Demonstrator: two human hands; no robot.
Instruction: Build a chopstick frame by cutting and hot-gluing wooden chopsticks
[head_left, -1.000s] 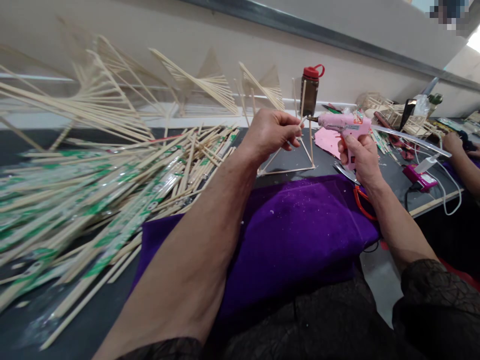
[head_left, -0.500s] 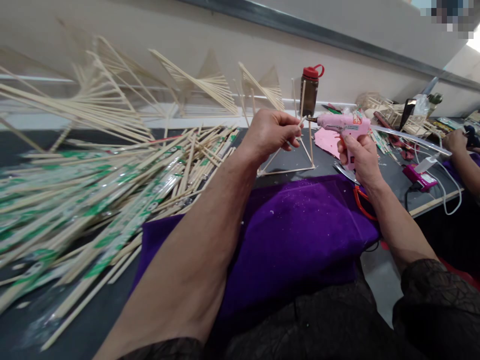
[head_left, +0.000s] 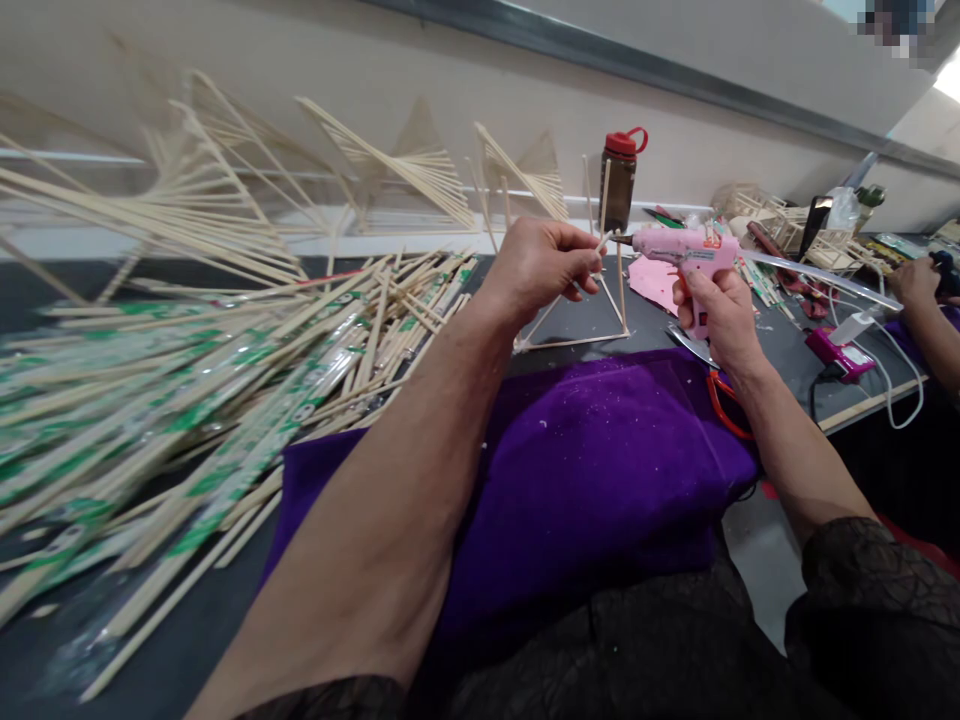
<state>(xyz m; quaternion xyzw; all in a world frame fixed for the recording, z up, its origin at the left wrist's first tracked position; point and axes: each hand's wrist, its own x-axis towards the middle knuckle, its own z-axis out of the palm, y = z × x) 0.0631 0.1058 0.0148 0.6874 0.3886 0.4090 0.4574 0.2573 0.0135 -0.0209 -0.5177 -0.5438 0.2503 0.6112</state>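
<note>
My right hand (head_left: 716, 305) is wrapped round the handle of a pink glue gun (head_left: 675, 246). A long clear glue stick (head_left: 817, 274) sticks out of its back end. The nozzle points left and meets, or almost meets, the tip of a thin wooden stick (head_left: 606, 240). Thumb and fingers of my left hand (head_left: 544, 265) pinch that stick; most of it is hidden by the hand. Below and behind the hands a frame of wooden sticks (head_left: 577, 343) stands on the dark table, with thin uprights at its corners.
Bundles of wooden sticks (head_left: 247, 400) in plastic cover the left side. Twisted stick models (head_left: 397, 170) stand along the wall. A bottle (head_left: 618, 185) is behind my hands. Purple cloth (head_left: 600, 460), scissors (head_left: 727, 405) and a magenta power adapter (head_left: 838, 358) lie close by. Another person's hand (head_left: 915, 285) is at far right.
Almost nothing differs. Both hands keep their places, with the glue gun's nozzle still at the stick's tip; the view has shifted very slightly.
</note>
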